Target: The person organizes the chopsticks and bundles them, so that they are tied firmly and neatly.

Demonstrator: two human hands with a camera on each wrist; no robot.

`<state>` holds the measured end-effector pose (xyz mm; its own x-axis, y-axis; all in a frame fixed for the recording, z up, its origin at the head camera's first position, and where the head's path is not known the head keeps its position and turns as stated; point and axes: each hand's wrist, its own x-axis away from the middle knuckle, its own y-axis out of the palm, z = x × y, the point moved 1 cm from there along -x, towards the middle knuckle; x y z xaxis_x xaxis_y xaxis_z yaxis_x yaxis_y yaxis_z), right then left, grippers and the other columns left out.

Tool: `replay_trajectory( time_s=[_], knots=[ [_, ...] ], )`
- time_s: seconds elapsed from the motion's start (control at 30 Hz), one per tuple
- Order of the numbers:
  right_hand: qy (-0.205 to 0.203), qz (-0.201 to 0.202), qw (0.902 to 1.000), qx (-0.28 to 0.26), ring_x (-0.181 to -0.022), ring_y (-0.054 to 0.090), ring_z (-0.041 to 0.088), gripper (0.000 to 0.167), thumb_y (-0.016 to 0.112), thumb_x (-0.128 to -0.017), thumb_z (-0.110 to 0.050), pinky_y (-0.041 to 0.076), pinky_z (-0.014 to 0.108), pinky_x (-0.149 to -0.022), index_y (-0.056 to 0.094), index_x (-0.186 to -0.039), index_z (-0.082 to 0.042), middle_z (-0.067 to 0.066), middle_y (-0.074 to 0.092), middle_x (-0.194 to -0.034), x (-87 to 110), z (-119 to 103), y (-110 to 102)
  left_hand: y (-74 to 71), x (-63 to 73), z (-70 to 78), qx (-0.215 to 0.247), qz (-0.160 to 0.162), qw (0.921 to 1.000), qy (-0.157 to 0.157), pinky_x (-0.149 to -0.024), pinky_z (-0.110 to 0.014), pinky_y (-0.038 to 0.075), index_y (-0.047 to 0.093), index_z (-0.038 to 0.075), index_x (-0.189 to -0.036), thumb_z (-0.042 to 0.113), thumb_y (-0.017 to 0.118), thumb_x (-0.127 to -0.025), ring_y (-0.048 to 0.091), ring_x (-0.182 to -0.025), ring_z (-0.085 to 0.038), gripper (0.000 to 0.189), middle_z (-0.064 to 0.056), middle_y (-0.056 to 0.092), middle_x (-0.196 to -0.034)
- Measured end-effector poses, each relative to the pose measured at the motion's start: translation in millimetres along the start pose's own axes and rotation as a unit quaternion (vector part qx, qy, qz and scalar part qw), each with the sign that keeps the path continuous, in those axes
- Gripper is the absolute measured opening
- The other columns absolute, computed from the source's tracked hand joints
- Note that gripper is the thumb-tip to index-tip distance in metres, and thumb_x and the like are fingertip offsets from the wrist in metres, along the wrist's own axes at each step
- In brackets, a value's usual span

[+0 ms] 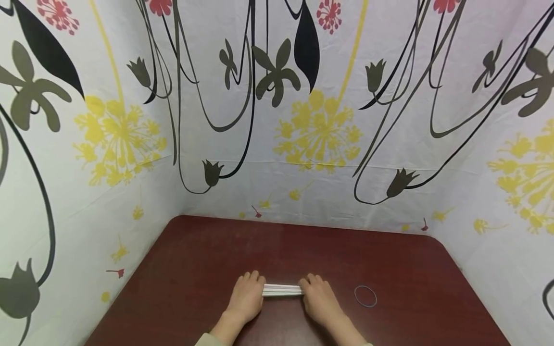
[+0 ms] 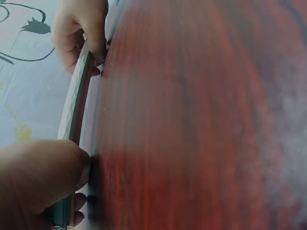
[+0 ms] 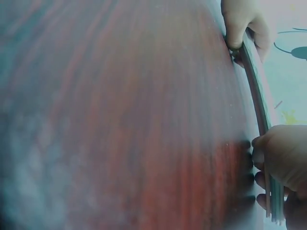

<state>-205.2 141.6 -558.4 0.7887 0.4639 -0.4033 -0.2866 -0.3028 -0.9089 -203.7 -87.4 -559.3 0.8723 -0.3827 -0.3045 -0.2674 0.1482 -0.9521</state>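
Observation:
A narrow white bundle of thin, layered strips [image 1: 282,290] lies crosswise between my two hands, low over the table. My left hand [image 1: 247,298] grips its left end, with the fingers curled over it. At the right end my right hand [image 1: 319,299] grips it the same way. In the left wrist view the bundle [image 2: 74,103] shows a pale upper face and a darker side, held between thumb and fingers. Uneven strip ends [image 3: 277,218] stick out past the right hand in the right wrist view. Both palms hide the parts they hold.
A thin, dark elastic-looking loop [image 1: 365,296] lies on the table to the right of my right hand. The dark red-brown wooden table [image 1: 242,250] has rounded far corners. White cloth [image 1: 259,139] printed with flowers hangs around its back and sides.

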Motion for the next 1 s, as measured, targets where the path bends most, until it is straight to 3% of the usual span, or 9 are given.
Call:
replay_trajectory(
  time_s=[0.17,0.33,0.47,0.6,0.7,0.87,0.93,1.0],
  knots=[
    [-0.006,-0.003,1.0000,0.000,-0.075,0.061,0.018,0.025,0.076,-0.070,-0.004,0.048,0.035,-0.063,0.069,-0.093,-0.013,0.000,0.065,-0.086,-0.9,-0.6,-5.5,-1.7,0.7,-1.0,0.003,-0.004,0.9999,-0.013,-0.073,-0.038,0.047,0.069,0.011,-0.097,0.018,0.082,-0.074,0.060,-0.084,-0.023,0.027,-0.005,0.065,-0.094],
    [-0.011,-0.001,0.9999,-0.012,-0.072,0.064,0.015,0.027,0.083,-0.067,-0.008,0.048,0.033,-0.063,0.068,-0.087,-0.016,-0.003,0.069,-0.081,-1.4,-2.1,-10.5,-2.3,1.2,-1.4,0.019,0.006,0.9995,-0.024,-0.068,-0.035,0.045,0.066,0.017,-0.095,0.015,0.083,-0.069,0.063,-0.074,-0.020,0.031,0.001,0.069,-0.084],
    [-0.012,-0.004,0.9995,-0.028,-0.071,0.064,0.011,0.028,0.085,-0.066,-0.009,0.048,0.034,-0.064,0.067,-0.086,-0.017,-0.006,0.067,-0.079,0.1,-3.7,-11.7,-2.6,2.1,-2.2,0.004,0.029,0.9995,-0.016,-0.059,-0.035,0.045,0.064,0.020,-0.076,0.021,0.086,-0.063,0.062,-0.062,-0.018,0.026,0.005,0.065,-0.068],
    [-0.019,-0.003,0.9992,-0.036,-0.072,0.064,0.012,0.027,0.086,-0.068,-0.012,0.050,0.034,-0.064,0.068,-0.087,-0.018,-0.007,0.067,-0.079,0.5,-3.8,-10.9,-2.9,2.0,-3.2,-0.007,0.044,0.9988,-0.017,-0.047,-0.035,0.042,0.050,0.022,-0.054,0.021,0.082,-0.058,0.056,-0.050,-0.017,0.033,0.005,0.055,-0.053],
    [-0.024,0.014,0.9986,-0.045,-0.071,0.065,0.011,0.026,0.088,-0.069,-0.020,0.050,0.034,-0.063,0.068,-0.086,-0.019,-0.008,0.067,-0.079,1.2,-1.8,-9.3,-4.4,2.2,-3.4,-0.005,0.039,0.9988,-0.029,-0.043,-0.034,0.040,0.045,0.022,-0.051,0.018,0.078,-0.056,0.053,-0.046,-0.018,0.033,0.005,0.051,-0.051],
    [-0.022,0.058,0.9936,-0.095,-0.066,0.058,0.002,0.033,0.084,-0.074,-0.050,0.049,0.029,-0.059,0.069,-0.084,-0.022,-0.016,0.063,-0.076,5.0,2.9,-7.1,-8.8,3.6,-2.4,-0.007,0.029,0.9988,-0.039,-0.043,-0.034,0.039,0.046,0.022,-0.052,0.017,0.074,-0.055,0.051,-0.046,-0.018,0.029,0.005,0.049,-0.051],
    [0.002,0.076,0.9899,-0.120,-0.065,0.055,-0.001,0.031,0.079,-0.079,-0.054,0.047,0.027,-0.058,0.068,-0.082,-0.025,-0.021,0.061,-0.075,6.2,4.8,-7.0,-10.4,3.6,-2.6,-0.007,0.034,0.9987,-0.038,-0.042,-0.034,0.038,0.045,0.022,-0.052,0.017,0.074,-0.054,0.050,-0.045,-0.017,0.029,0.005,0.048,-0.050],
    [0.041,0.095,0.9836,-0.148,-0.065,0.054,-0.003,0.024,0.074,-0.087,-0.049,0.047,0.027,-0.058,0.068,-0.081,-0.027,-0.023,0.060,-0.073,5.9,6.5,-8.1,-12.0,2.6,-2.9,-0.004,0.046,0.9983,-0.036,-0.041,-0.032,0.035,0.044,0.022,-0.051,0.016,0.074,-0.054,0.046,-0.043,-0.014,0.031,0.007,0.046,-0.048]
  ],
)
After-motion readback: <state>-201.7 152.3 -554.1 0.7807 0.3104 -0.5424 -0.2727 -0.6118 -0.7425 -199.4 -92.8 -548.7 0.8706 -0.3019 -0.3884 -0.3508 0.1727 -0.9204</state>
